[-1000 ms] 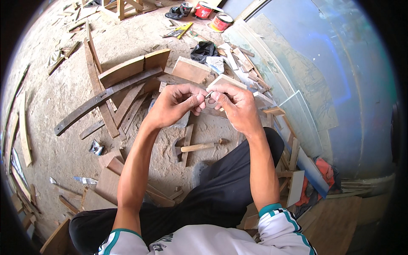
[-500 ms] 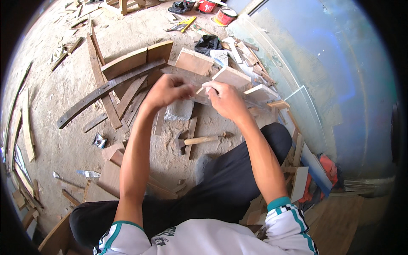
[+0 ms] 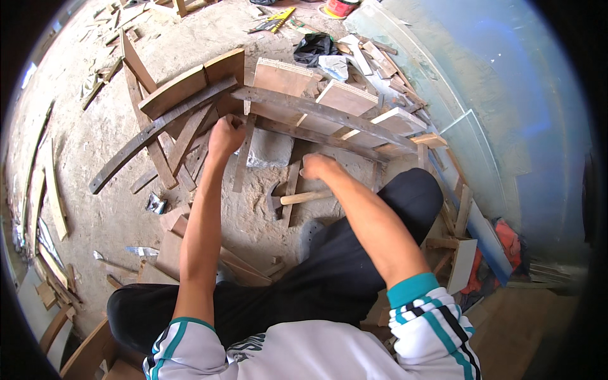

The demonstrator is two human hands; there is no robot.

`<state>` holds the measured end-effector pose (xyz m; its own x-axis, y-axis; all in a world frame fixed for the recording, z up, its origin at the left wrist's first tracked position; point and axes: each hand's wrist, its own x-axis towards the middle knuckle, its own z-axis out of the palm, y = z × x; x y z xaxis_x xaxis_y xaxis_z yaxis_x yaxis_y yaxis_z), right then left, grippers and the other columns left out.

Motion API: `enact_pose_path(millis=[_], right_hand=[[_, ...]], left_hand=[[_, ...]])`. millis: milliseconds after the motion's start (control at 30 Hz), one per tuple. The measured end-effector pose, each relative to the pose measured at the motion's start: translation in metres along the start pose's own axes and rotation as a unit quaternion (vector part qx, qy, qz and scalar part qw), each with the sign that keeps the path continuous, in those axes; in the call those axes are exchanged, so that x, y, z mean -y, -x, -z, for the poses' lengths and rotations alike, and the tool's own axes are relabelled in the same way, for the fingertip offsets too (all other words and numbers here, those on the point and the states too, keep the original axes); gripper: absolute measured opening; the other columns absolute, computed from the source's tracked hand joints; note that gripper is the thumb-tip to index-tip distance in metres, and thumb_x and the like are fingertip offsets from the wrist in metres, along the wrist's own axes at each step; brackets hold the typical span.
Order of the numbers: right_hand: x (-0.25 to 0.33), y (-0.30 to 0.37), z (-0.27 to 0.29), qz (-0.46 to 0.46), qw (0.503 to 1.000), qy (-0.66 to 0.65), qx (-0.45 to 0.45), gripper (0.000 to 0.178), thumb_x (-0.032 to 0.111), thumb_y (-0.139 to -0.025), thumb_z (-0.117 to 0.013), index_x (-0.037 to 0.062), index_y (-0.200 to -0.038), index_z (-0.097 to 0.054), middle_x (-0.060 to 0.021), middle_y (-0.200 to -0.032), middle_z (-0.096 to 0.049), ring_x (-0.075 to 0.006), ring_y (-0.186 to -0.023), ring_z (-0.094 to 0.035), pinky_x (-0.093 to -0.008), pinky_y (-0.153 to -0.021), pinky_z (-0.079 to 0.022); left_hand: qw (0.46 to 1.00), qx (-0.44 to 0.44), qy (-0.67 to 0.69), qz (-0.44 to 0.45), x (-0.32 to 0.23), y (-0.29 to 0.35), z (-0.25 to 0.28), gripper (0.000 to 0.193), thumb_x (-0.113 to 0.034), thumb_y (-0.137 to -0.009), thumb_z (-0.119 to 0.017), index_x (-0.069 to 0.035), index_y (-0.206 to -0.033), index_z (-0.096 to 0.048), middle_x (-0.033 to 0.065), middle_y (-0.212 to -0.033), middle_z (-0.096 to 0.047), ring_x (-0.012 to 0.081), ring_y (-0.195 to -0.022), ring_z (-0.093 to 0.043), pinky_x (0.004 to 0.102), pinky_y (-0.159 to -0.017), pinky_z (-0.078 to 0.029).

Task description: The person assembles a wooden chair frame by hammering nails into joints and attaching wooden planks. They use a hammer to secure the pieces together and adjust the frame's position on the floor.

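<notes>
Left hand (image 3: 225,134) is curling, fingers closed, against a long weathered grey wooden slat (image 3: 329,114). Right hand (image 3: 318,167) is hovering over a wooden-handled hammer (image 3: 303,197); finger state unclear.

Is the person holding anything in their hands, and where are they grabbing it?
The right hand reaches toward the hammer on the ground, not gripping it yet. The left hand is a closed fist by the wooden slats; whatever it holds is hidden.

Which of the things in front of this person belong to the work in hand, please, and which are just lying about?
In hand:
- left hand, closed on something against the long dark weathered wooden rail
- right hand, reaching down by the wooden-handled hammer on the sandy ground
- pale flat wooden boards under the rail

Lying about:
- curved dark wooden strip
- black crumpled cloth
- red round tin
- yellow tool
</notes>
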<state>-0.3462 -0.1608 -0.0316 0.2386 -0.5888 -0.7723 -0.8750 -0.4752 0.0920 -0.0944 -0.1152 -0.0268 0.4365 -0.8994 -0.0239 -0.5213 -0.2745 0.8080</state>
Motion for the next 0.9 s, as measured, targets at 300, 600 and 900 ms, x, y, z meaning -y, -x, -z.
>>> enact_pose_path(millis=[300, 600, 900], right_hand=[[0.013, -0.008, -0.05, -0.029, 0.975, -0.042, 0.215, 0.057, 0.045, -0.077, -0.074, 0.0083, -0.119, -0.063, -0.0096, -0.121, -0.063, -0.0273, -0.112, -0.06, -0.0407, -0.096, -0.045], [0.03, -0.039, -0.073, 0.103, 0.966, -0.035, 0.234, 0.062, 0.049, -0.072, -0.077, 0.0105, -0.119, -0.064, -0.0098, -0.126, -0.061, -0.0282, -0.113, -0.059, -0.0421, -0.097, -0.045], [0.083, -0.058, -0.083, 0.086, 0.974, -0.021, 0.21, 0.04, 0.025, -0.081, -0.068, 0.0186, -0.12, -0.066, -0.0012, -0.129, -0.06, -0.0203, -0.117, -0.057, -0.0431, -0.089, -0.047]], left_hand=[[0.992, -0.068, 0.082, 0.061, 0.02, 0.027, -0.023, 0.025, -0.023, -0.084, -0.065, 0.0, -0.095, -0.066, 0.0147, -0.086, -0.069, 0.0245, -0.08, -0.066, 0.0342, -0.074, -0.05], [0.982, -0.124, 0.13, 0.061, 0.015, 0.056, -0.045, 0.024, -0.02, -0.089, -0.063, 0.002, -0.099, -0.063, 0.0104, -0.088, -0.07, 0.018, -0.081, -0.066, 0.0293, -0.074, -0.05], [0.987, -0.145, 0.029, 0.065, -0.005, 0.024, -0.059, 0.023, -0.021, -0.087, -0.066, 0.0, -0.096, -0.064, 0.0121, -0.088, -0.07, 0.0206, -0.083, -0.068, 0.0311, -0.074, -0.051]])
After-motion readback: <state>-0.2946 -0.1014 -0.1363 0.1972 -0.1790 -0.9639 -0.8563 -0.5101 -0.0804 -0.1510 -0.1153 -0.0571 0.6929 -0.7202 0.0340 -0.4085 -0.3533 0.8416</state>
